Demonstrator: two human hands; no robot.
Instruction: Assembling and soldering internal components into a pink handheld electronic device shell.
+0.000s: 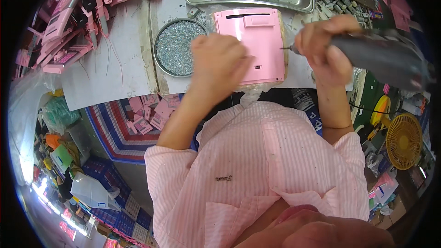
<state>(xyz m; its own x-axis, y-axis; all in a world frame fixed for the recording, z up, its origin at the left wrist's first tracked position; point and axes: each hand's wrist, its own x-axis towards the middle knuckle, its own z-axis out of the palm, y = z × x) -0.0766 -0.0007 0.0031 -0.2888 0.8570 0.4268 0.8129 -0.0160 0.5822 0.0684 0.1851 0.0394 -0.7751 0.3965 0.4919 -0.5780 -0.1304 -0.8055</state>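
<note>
A pink plastic housing [268,59] lies on a plastic-covered pad on the table in front of me. It has a dark slot near its far edge and a small cutout near its close edge. My left hand [220,62] hovers over the housing's left side, its fingers curled in and a little blurred; what they hold, if anything, is hidden. Wrapped in my right hand [328,48] is a dark electric screwdriver [383,57], held sideways. Its thin bit points left, by the housing's right edge. Beside my left hand stands a round dish [177,48] full of small silvery screws.
A steel two-part tray [280,2] at the back holds dark springs and small metal pieces. Pink assemblies with wires [69,32] pile up at the far left. A blue-red crate [115,133] with pink parts sits below the table. A yellow fan [404,140] is at right.
</note>
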